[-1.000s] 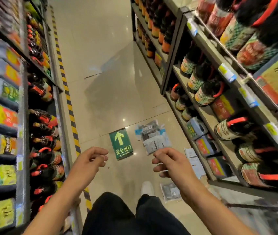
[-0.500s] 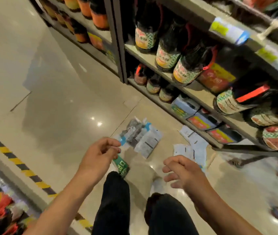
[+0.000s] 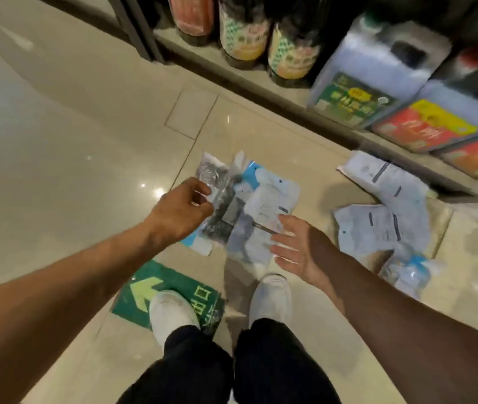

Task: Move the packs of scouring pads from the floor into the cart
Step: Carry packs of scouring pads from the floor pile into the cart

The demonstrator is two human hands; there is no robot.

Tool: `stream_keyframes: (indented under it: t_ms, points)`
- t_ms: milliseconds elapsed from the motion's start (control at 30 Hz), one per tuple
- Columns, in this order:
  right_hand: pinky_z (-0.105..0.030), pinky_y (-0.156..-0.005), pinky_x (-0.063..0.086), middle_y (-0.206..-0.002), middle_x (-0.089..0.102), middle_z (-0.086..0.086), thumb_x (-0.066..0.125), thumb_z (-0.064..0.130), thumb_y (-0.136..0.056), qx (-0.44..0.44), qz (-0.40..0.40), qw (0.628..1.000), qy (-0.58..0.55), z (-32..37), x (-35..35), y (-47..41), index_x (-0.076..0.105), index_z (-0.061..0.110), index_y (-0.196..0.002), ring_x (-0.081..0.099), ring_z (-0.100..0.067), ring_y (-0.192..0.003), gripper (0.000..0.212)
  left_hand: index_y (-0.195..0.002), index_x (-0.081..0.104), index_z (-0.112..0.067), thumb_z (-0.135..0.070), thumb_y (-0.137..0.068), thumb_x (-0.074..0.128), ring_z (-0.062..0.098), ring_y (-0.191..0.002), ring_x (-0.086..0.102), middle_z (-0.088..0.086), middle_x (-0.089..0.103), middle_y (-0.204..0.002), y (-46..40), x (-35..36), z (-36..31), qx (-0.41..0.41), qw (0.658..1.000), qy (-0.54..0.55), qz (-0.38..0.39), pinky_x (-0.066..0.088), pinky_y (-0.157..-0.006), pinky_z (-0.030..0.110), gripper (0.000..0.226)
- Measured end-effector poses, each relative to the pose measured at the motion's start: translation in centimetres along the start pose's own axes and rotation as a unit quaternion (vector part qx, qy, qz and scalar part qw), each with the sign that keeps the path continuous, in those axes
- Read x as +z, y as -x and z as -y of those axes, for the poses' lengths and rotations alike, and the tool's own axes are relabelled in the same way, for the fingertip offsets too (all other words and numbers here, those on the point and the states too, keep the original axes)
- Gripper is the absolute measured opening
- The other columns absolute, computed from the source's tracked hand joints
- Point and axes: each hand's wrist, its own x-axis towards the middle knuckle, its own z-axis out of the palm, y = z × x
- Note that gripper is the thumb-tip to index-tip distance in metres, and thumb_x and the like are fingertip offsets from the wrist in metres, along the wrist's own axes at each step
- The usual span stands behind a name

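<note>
Barely begun, cart not in view: all packs lie on the floor (image 3: 57, 141), center pile (image 3: 249, 205) under curled left hand (image 3: 180, 209) at its edge, grip unclear, right hand (image 3: 299, 246) open, more packs (image 3: 389, 211) right.

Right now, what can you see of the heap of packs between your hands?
The heap of packs lies flat on the pale floor tiles, several glossy plastic sleeves overlapping: dark pads show through clear film, others have white and blue printed backs. The left hand is at its left edge, fingers curled; contact is unclear. The right hand hovers open beside it.
</note>
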Motion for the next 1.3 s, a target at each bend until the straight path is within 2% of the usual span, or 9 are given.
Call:
stream_keyframes:
  t_ms: [100, 167, 267, 433, 667, 800, 967, 1100, 1300]
  points:
    - [-0.037, -0.084, 0.055, -0.121, 0.07, -0.011, 0.067, 0.039, -0.1, 0.003, -0.043, 0.999, -0.001, -2.6, -0.7, -6.7, 0.065, 0.021, -0.1, 0.069, -0.026, -0.107, 0.019, -0.128, 0.056, -0.019, -0.026, -0.095, 0.073, 0.025, -0.1, 0.067, 0.002, 0.065, -0.113, -5.7, 3.7, 2.6, -0.008, 0.999, -0.029, 0.013, 0.055, -0.075, 0.034, 0.038]
    - [-0.044, -0.099, 0.054, -0.1, 0.068, -0.001, 0.07, 0.039, -0.098, -0.004, -0.07, 0.998, -0.007, -3.6, -0.6, -10.0, 0.061, 0.024, -0.093, 0.066, -0.017, -0.1, 0.018, -0.134, 0.053, -0.019, -0.027, -0.091, 0.078, 0.026, -0.106, 0.066, 0.002, 0.064, -0.115, -8.8, 5.9, 4.0, -0.009, 0.999, -0.037, 0.02, 0.056, -0.086, 0.037, 0.05]
    - [-0.033, -0.074, 0.052, -0.096, 0.073, 0.003, 0.075, 0.041, -0.093, -0.02, -0.096, 0.995, -0.007, -4.8, -0.8, -14.1, 0.069, 0.023, -0.1, 0.065, -0.012, -0.079, 0.02, -0.134, 0.052, -0.02, -0.039, -0.086, 0.08, 0.029, -0.113, 0.064, 0.004, 0.065, -0.122, -12.0, 8.8, 5.1, -0.022, 0.995, -0.093, 0.017, 0.055, -0.1, 0.049, 0.059]
    - [-0.02, -0.047, 0.052, -0.106, 0.082, -0.005, 0.087, 0.029, -0.082, -0.025, -0.102, 0.993, -0.045, -5.9, -1.0, -18.4, 0.077, 0.016, -0.113, 0.078, -0.021, -0.092, 0.035, -0.144, 0.04, -0.017, -0.053, -0.077, 0.085, 0.037, -0.136, 0.044, 0.016, 0.046, -0.143, -14.2, 11.7, 5.6, -0.037, 0.972, -0.208, -0.101, 0.044, -0.114, 0.055, 0.088]
    - [-0.038, -0.082, 0.064, -0.101, 0.083, -0.004, 0.087, 0.028, -0.083, -0.036, -0.028, 0.999, -0.029, -5.1, -1.2, -17.8, 0.077, 0.018, -0.116, 0.08, -0.024, -0.094, 0.035, -0.107, 0.066, -0.018, -0.034, -0.078, 0.091, 0.02, -0.088, 0.066, 0.001, 0.072, -0.105, -13.8, 10.3, 5.4, -0.093, 0.995, -0.02, -0.016, 0.053, -0.072, 0.028, 0.041]
    - [-0.045, -0.096, 0.061, -0.106, 0.082, 0.001, 0.085, 0.031, -0.08, -0.087, -0.015, 0.996, -0.014, -4.6, -1.8, -13.4, 0.076, 0.022, -0.12, 0.08, -0.022, -0.098, 0.042, -0.106, 0.067, -0.024, -0.035, -0.083, 0.086, 0.016, -0.086, 0.065, -0.003, 0.069, -0.102, -9.8, 8.0, 5.0, -0.072, 0.996, 0.032, -0.034, 0.047, -0.061, 0.017, 0.032]
    - [-0.027, -0.079, 0.061, -0.105, 0.082, 0.009, 0.079, 0.02, -0.091, -0.148, -0.008, 0.988, -0.032, -3.4, -2.2, -2.5, 0.072, 0.028, -0.116, 0.079, -0.012, -0.097, 0.028, -0.126, 0.069, -0.022, -0.031, -0.089, 0.081, 0.001, -0.088, 0.073, -0.012, 0.078, -0.106, -1.4, 4.1, 3.1, -0.053, 0.985, 0.159, -0.036, 0.056, -0.068, 0.014, 0.04]
    - [-0.014, -0.06, 0.057, -0.093, 0.081, 0.018, 0.074, 0.014, -0.095, -0.181, -0.006, 0.983, -0.028, -2.3, -3.0, 7.9, 0.072, 0.029, -0.11, 0.077, -0.001, -0.086, 0.021, -0.127, 0.068, -0.023, -0.021, -0.091, 0.08, 0.011, -0.096, 0.078, -0.008, 0.081, -0.109, 8.1, 1.2, -0.1, -0.054, 0.965, 0.253, -0.047, 0.061, -0.086, 0.031, 0.037]
    - [-0.026, -0.071, 0.056, -0.095, 0.082, 0.013, 0.077, 0.016, -0.088, -0.191, -0.045, 0.98, -0.015, 0.6, -4.5, 25.5, 0.073, 0.03, -0.111, 0.078, -0.006, -0.086, 0.027, -0.127, 0.069, -0.014, -0.02, -0.091, 0.078, 0.024, -0.1, 0.079, 0.002, 0.081, -0.11, 24.4, -6.7, -7.6, -0.058, 0.951, 0.301, -0.052, 0.061, -0.093, 0.047, 0.037]
